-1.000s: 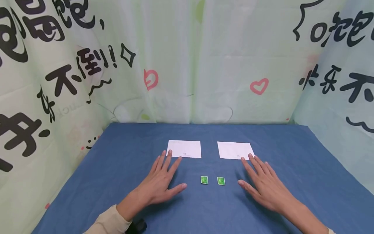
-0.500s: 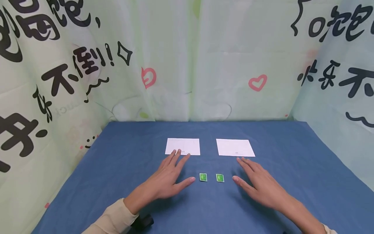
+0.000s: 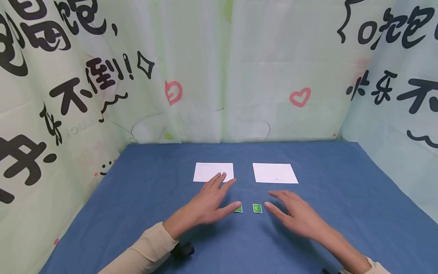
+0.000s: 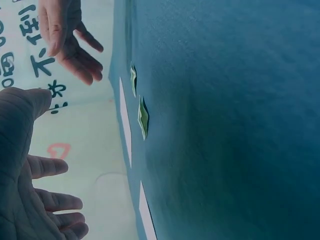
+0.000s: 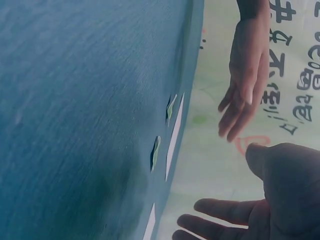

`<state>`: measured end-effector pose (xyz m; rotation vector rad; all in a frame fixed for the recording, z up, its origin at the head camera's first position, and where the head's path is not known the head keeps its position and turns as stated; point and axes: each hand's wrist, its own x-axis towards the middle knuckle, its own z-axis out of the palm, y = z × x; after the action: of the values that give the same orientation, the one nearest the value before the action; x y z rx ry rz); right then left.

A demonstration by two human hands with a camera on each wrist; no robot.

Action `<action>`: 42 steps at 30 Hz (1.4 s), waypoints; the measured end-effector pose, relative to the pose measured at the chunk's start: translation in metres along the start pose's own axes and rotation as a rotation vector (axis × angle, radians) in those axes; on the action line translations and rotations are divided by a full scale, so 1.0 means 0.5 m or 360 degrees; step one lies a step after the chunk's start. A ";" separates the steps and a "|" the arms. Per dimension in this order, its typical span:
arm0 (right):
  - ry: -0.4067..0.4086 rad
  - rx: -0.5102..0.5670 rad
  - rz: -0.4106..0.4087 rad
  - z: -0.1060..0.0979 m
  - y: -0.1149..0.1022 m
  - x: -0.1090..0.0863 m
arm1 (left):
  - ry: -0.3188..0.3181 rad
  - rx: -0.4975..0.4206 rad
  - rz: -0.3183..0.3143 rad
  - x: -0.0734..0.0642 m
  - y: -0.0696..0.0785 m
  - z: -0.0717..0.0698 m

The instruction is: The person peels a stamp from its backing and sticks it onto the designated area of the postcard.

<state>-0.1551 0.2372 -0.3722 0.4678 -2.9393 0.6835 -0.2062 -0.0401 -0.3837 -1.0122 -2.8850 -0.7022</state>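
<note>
My left hand (image 3: 212, 203) hovers over the table with fingers spread, its thumb covering part of the left small green square (image 3: 239, 209) in the head view. My right hand (image 3: 299, 213) is held above the cloth too, fingers loosely extended, thumb tip just right of the other small green square (image 3: 257, 208). Neither hand holds anything. Both squares have white borders and look like stamps; the wrist views show them slightly curled, such as the nearer square (image 4: 143, 118). Behind them lie two white paper rectangles, the left paper (image 3: 210, 172), partly behind my left fingertips, and the right paper (image 3: 275, 173).
A blue cloth (image 3: 154, 182) covers the table. Pale curtains (image 3: 260, 68) with black lettering and pink hearts stand behind and on both sides. A black object (image 3: 182, 250) sits under the left wrist.
My left hand has moved right, so its thumb now overlaps the left green square in the head view. My right hand has moved left, towards the other square. The papers and squares stay in place.
</note>
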 end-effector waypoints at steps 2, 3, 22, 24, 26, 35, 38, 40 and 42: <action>-0.0013 -0.0006 0.0012 0.003 -0.003 0.003 | 0.0000 0.0009 -0.0004 0.010 0.003 0.004; -0.0022 -0.0010 0.0015 0.004 -0.005 0.004 | -0.0002 0.0010 -0.0003 0.015 0.004 0.006; -0.0129 0.0054 -0.0004 0.025 -0.008 0.043 | -0.0096 0.0053 0.0014 0.106 0.018 0.028; -0.0131 0.0070 -0.0020 0.027 -0.007 0.047 | -0.0111 0.0070 0.0008 0.116 0.018 0.033; -0.0129 0.0084 -0.0043 0.029 -0.004 0.052 | -0.0122 0.0078 0.0008 0.126 0.020 0.037; -0.0134 0.0170 -0.0092 0.032 0.013 0.070 | -0.0141 0.0145 -0.0018 0.170 0.035 0.047; -0.0156 0.0196 -0.0097 0.034 0.017 0.074 | -0.0145 0.0171 -0.0020 0.183 0.038 0.052; -0.0167 0.0207 -0.0097 0.036 0.020 0.077 | -0.0155 0.0184 -0.0019 0.192 0.041 0.056; -0.0178 0.0216 -0.0097 0.039 0.022 0.078 | -0.0162 0.0203 -0.0020 0.199 0.043 0.062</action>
<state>-0.1960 0.2273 -0.3882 0.6242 -2.9793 0.8806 -0.2680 0.0465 -0.3880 -1.0443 -2.9791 -0.4730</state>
